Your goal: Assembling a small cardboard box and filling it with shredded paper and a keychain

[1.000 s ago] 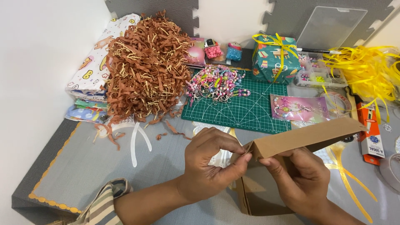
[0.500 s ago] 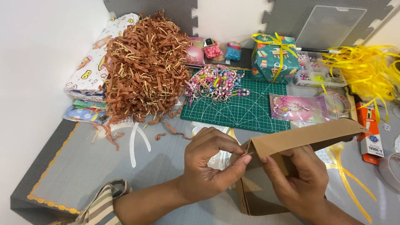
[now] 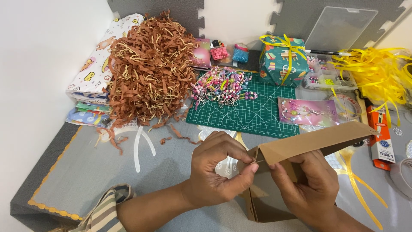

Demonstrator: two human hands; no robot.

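- Brown cardboard box (image 3: 296, 172), low centre-right, held above the grey mat (image 3: 86, 172); its long flap runs up and to the right, the body hangs below between the two hands.
- Left hand (image 3: 219, 172): thumb and forefinger pressed together, pinching the left corner of the flap.
- Right hand (image 3: 311, 182): fingers curled round the box front just under the flap, thumb tip near the same corner; it grips the cardboard.
- Just beyond the box: green cutting mat (image 3: 249, 114) with a white grid, a heap of multicoloured bead chains (image 3: 221, 86) on its far left part.
- Pink flat packet (image 3: 307, 111) with a bead string lies at the cutting mat's right edge.
- Wrapped gift box (image 3: 285, 60), teal patterned paper, tied with yellow ribbon, at the mat's far right corner.
- Left: big heap of brown shredded paper (image 3: 150, 73); beside it a stack of printed wrapping paper (image 3: 92, 81), white on top.
- Right: tangle of yellow ribbon (image 3: 375, 73); below it an orange-and-white upright carton (image 3: 382, 137), label too small to tell.
- Far right rear: clear plastic lid (image 3: 341, 28) leaning on the grey foam wall.
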